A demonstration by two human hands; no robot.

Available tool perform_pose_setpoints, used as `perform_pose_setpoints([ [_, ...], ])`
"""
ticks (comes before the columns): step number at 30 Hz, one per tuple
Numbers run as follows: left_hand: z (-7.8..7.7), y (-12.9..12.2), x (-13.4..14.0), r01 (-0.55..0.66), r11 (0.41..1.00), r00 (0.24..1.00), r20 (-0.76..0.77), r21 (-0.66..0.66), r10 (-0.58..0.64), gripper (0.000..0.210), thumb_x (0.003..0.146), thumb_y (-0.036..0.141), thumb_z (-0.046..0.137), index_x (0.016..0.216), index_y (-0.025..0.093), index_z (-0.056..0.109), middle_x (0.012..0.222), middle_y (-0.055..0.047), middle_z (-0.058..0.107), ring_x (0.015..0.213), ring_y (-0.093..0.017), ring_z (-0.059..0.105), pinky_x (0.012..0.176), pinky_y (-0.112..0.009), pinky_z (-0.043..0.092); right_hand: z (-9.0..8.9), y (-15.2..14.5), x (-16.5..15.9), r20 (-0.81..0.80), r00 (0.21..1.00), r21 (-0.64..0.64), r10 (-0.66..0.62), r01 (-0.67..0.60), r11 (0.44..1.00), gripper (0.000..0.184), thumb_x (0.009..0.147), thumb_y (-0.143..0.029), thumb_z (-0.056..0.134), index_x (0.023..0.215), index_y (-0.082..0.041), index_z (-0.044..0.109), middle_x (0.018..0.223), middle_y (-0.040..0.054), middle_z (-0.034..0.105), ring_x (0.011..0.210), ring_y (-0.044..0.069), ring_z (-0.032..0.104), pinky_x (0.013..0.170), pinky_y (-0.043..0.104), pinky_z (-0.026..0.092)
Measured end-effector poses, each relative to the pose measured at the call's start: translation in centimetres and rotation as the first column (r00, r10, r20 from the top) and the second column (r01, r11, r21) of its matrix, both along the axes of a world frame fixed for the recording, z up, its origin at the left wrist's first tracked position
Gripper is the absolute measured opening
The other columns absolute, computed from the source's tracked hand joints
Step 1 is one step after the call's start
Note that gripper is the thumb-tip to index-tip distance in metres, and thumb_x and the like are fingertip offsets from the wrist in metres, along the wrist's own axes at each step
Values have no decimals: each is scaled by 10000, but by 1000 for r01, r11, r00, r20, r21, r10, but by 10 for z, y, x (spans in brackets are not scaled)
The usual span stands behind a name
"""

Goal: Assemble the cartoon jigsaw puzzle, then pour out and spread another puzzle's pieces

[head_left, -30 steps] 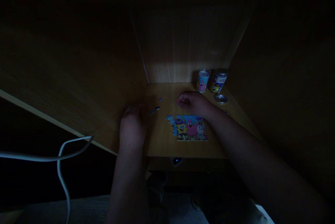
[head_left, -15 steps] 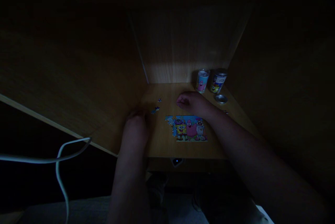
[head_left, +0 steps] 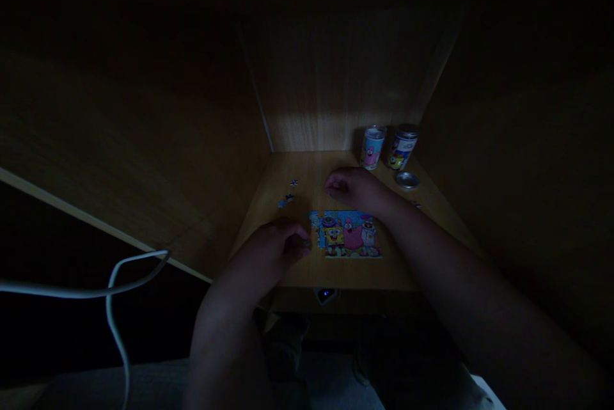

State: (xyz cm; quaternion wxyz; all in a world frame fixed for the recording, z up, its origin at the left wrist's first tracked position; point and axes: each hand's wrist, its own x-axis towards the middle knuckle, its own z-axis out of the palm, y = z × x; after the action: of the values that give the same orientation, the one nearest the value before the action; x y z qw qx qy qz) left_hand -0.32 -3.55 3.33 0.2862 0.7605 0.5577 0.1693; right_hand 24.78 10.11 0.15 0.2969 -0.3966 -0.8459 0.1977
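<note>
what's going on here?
A person is at a partly assembled jigsaw on a wooden surface. The left hand has its fingertips by the jigsaw's ragged left edge; whether they hold a piece is too dark to tell. The right hand is curled just beyond the jigsaw's far edge, its grip unclear. Loose pieces lie to the far left. Two cartoon-printed cans stand at the back right, a round metal lid nearby.

The view is dimly lit — its edges swallowed by blackness, the worktop [head_left: 309, 165] and back panel [head_left: 311, 125] faintly brightened.
</note>
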Motion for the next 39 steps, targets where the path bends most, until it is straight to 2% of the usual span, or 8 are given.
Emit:
perform_pose_setpoints([
  [9, 2, 1, 2, -38, 998, 999, -40, -49, 36, 41, 909, 222, 769, 920, 261, 760, 991, -2, 826, 924, -223, 756, 835, -330, 520, 1, 0, 0, 9, 1000, -3, 9, -9, 1000, 32, 952, -165, 732, 954, -184, 758, 874, 25, 762, 766, 147, 657, 707, 259, 436],
  [14, -3, 0, -1, 31, 998, 1000, 2, -52, -31, 18, 917, 254, 746, 934, 258, 747, 949, 3, 816, 895, -214, 749, 796, -316, 514, 0, -1, 1, 5, 1000, -3, 7, -7, 1000, 41, 962, -172, 722, 966, -187, 760, 893, 26, 772, 794, 153, 677, 722, 260, 446],
  [21, 4, -1, 9, 50, 995, 999, 15, -84, -49, 59, 893, 219, 769, 904, 259, 727, 884, 35, 785, 833, -191, 724, 753, -297, 488, 1, -1, 0, 12, 1000, -2, 14, -14, 1000, 48, 959, -172, 720, 959, -186, 766, 881, 27, 771, 777, 152, 669, 718, 263, 444],
  [39, -2, 1, 20, 72, 997, 997, -31, -39, -73, 69, 926, 227, 776, 934, 250, 711, 961, 15, 786, 877, -202, 714, 787, -306, 466, 1, -2, -1, 18, 1000, -18, 7, -6, 1000, 53, 959, -185, 726, 973, -181, 777, 892, 32, 781, 792, 160, 690, 726, 266, 455],
])
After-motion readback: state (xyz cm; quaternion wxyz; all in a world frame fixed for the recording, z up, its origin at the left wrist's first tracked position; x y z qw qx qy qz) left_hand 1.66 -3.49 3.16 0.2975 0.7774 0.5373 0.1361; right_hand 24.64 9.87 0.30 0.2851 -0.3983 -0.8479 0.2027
